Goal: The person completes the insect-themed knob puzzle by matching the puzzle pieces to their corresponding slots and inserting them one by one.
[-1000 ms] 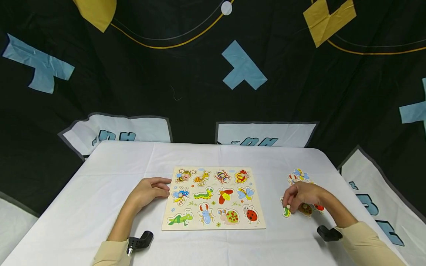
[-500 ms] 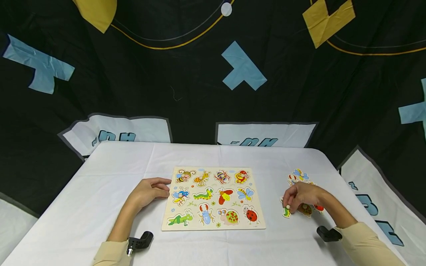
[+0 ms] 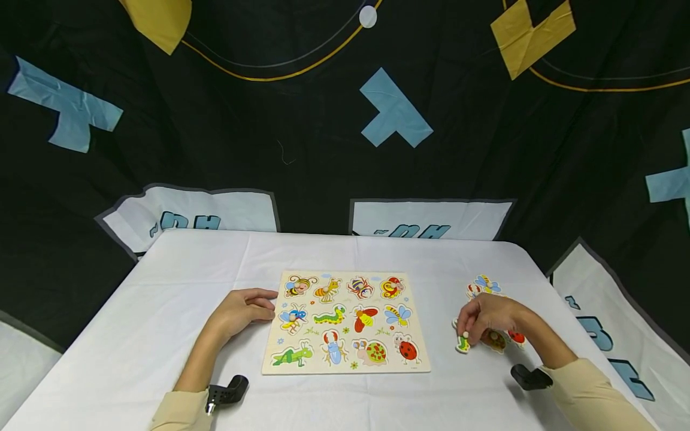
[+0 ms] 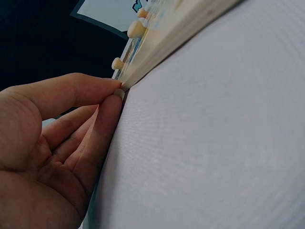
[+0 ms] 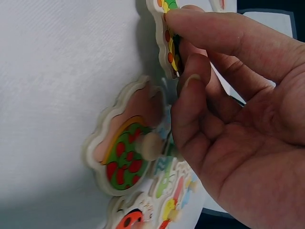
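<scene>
A wooden peg-puzzle board with rows of colourful insects lies flat on the table. My left hand rests beside its left edge, fingertips touching the rim; in the left wrist view, thumb and finger of that hand meet at the board's edge, close to several round wooden knobs. To the right of the board, my right hand pinches a green caterpillar puzzle piece between thumb and fingers. Seen from the right wrist, the caterpillar piece stands tilted; its upper end is cut off.
Under and behind the right hand lies a loose pile of knobbed pieces: a snail piece, a ladybird piece and a blue-winged dragonfly piece. A white cloth covers the table. Behind it hangs a black curtain.
The right hand has stayed nearly in place; the caterpillar piece in its grip has shifted slightly left and tilted. The left hand and the board have not moved.
</scene>
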The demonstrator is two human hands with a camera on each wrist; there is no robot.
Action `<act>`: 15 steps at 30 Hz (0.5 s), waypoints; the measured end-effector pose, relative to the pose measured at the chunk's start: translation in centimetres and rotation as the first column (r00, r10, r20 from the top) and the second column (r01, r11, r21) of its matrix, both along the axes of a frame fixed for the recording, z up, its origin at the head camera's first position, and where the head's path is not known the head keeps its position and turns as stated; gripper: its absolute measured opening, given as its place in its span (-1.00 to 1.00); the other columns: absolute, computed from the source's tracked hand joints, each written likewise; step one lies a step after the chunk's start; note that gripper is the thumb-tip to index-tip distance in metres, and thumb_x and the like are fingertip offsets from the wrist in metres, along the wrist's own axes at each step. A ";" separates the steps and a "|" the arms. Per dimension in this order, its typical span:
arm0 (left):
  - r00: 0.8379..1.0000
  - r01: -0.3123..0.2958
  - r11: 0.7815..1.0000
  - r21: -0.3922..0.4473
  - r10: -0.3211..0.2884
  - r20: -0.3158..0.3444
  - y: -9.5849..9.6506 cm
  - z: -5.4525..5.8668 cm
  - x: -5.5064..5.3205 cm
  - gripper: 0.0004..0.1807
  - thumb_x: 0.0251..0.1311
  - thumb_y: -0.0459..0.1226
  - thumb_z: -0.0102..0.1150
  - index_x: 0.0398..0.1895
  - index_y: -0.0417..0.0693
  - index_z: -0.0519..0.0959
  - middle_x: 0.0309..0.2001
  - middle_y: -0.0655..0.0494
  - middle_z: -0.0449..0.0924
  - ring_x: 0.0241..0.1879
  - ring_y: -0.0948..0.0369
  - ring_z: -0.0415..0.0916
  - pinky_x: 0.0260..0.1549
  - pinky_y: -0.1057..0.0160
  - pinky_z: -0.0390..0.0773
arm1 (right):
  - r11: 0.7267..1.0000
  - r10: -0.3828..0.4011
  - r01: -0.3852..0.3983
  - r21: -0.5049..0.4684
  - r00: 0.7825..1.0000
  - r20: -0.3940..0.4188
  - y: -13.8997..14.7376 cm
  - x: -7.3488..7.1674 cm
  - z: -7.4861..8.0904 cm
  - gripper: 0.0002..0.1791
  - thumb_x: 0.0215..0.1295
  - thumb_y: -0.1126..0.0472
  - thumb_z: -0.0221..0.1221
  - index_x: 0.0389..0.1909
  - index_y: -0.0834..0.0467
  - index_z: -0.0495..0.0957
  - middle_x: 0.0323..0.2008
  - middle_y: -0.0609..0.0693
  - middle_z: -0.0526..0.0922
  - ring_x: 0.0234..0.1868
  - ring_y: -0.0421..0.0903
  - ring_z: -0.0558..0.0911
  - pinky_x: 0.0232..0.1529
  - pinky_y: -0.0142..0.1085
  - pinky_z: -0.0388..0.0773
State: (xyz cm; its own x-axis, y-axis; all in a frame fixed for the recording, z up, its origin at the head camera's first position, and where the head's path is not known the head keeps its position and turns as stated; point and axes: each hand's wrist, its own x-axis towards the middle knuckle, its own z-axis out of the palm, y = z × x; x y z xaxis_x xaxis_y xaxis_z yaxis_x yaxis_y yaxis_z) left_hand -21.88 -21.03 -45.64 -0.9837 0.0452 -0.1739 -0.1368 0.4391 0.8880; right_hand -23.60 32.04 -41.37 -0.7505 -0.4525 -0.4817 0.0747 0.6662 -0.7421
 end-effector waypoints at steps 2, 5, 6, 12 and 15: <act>1.000 -0.003 1.000 -0.009 0.003 0.000 0.0 0.0 0.0 -0.44 0.02 -0.35 0.44 0.18 -0.20 0.62 -0.27 0.07 0.74 -0.29 0.25 0.64 -0.28 0.33 0.60 | 1.000 0.000 0.000 -0.003 1.000 -0.003 -0.2 -0.1 0.2 -0.72 -0.10 0.41 0.44 -0.28 0.35 0.71 -0.56 -0.07 0.60 -0.53 -0.17 0.49 -0.48 -0.32 0.48; 1.000 -0.005 1.000 -0.017 0.005 0.000 0.0 0.0 0.0 -0.44 0.01 -0.34 0.44 0.17 -0.19 0.62 -0.28 0.07 0.74 -0.29 0.25 0.63 -0.28 0.33 0.59 | 1.000 0.000 0.000 0.002 1.000 -0.014 -0.6 -0.3 0.6 -0.72 -0.10 0.40 0.43 -0.28 0.34 0.71 -0.56 -0.07 0.61 -0.52 -0.16 0.49 -0.46 -0.29 0.49; 1.000 -0.005 1.000 -0.016 0.005 0.001 0.0 0.0 0.0 -0.44 0.01 -0.34 0.44 0.17 -0.19 0.62 -0.28 0.07 0.74 -0.29 0.25 0.63 -0.28 0.33 0.60 | 1.000 0.004 -0.004 0.004 1.000 -0.020 -0.7 -0.4 0.7 -0.72 -0.10 0.40 0.43 -0.28 0.34 0.71 -0.56 -0.08 0.61 -0.51 -0.16 0.49 -0.45 -0.29 0.50; 1.000 -0.006 1.000 -0.004 0.006 0.002 0.0 -0.1 0.0 -0.44 0.01 -0.34 0.45 0.18 -0.19 0.62 -0.27 0.07 0.74 -0.28 0.25 0.64 -0.28 0.33 0.61 | 1.000 0.023 -0.022 0.013 0.999 -0.042 -1.4 -0.8 1.0 -0.73 -0.09 0.38 0.43 -0.27 0.32 0.71 -0.57 -0.10 0.58 -0.48 -0.18 0.48 -0.42 -0.29 0.49; 1.000 -0.005 1.000 -0.002 0.005 0.000 0.0 -0.1 0.0 -0.44 0.01 -0.34 0.45 0.17 -0.20 0.62 -0.27 0.07 0.74 -0.28 0.25 0.64 -0.28 0.33 0.61 | 1.000 0.018 -0.017 0.021 0.999 -0.044 -1.8 -1.0 1.1 -0.73 -0.09 0.37 0.44 -0.28 0.30 0.72 -0.57 -0.09 0.59 -0.47 -0.18 0.50 -0.40 -0.29 0.50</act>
State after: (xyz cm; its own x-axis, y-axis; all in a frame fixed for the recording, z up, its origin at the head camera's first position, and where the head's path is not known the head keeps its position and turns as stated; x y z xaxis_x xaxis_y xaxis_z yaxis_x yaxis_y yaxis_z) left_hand -21.89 -21.05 -45.77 -0.9840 0.0398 -0.1739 -0.1389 0.4400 0.8872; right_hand -24.58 30.28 -40.29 -0.7635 -0.4561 -0.4573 0.0299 0.6823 -0.7305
